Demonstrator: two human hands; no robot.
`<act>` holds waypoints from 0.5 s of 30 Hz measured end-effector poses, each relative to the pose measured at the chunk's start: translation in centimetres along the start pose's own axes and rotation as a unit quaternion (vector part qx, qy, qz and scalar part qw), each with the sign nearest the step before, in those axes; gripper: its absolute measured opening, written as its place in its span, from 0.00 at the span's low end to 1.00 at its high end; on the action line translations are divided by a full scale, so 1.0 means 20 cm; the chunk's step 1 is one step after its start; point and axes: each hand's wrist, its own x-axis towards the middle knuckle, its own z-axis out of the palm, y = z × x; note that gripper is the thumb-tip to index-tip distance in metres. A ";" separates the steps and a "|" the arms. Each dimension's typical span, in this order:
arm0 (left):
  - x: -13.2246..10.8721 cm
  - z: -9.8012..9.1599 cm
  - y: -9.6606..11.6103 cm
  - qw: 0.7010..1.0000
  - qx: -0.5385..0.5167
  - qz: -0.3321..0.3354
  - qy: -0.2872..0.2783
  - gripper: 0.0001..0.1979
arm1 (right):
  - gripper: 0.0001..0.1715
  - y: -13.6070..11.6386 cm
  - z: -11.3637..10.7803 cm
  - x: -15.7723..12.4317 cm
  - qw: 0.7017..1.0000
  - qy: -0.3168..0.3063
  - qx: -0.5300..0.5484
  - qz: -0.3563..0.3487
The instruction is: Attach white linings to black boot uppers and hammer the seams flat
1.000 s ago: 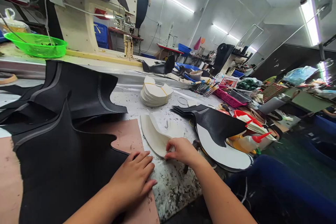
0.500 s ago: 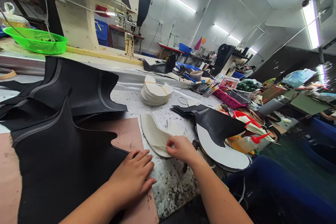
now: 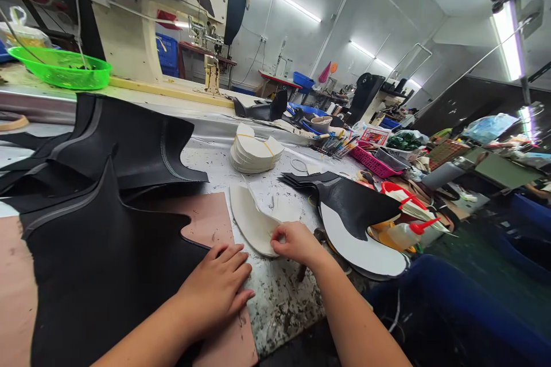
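Observation:
My left hand [image 3: 221, 281] lies flat with its fingers apart on the edge of a large black leather piece [image 3: 103, 264], over a pink sheet [image 3: 210, 215]. My right hand [image 3: 295, 243] is closed, thumb and index finger pinching the near edge of a cream curved piece [image 3: 249, 215] on the worktable. Just behind stands a banded stack of white curved pieces [image 3: 257, 152]. To the right, black leather pieces [image 3: 353, 198] lie with a white curved piece [image 3: 365, 249] along their edge.
A sewing machine [image 3: 124, 34] and a green basin [image 3: 60, 69] stand at the back left. Farther right are a pink basket [image 3: 372, 160], loose tools and a bottle with a red nozzle [image 3: 407, 235]. The worktable's front edge [image 3: 297, 335] is near me.
The upper layer of the cream piece under my right hand lies lower and flatter than before. My left hand has hardly moved.

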 end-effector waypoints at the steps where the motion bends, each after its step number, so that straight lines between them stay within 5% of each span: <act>1: 0.00 0.00 0.00 1.000 0.000 0.001 0.000 0.13 | 0.04 0.00 0.00 0.00 1.000 -0.001 -0.001 0.001; 15: 0.01 -0.04 0.02 0.999 0.025 -0.006 -0.028 0.13 | 0.09 -0.02 0.00 0.01 0.998 -0.014 -0.063 -0.025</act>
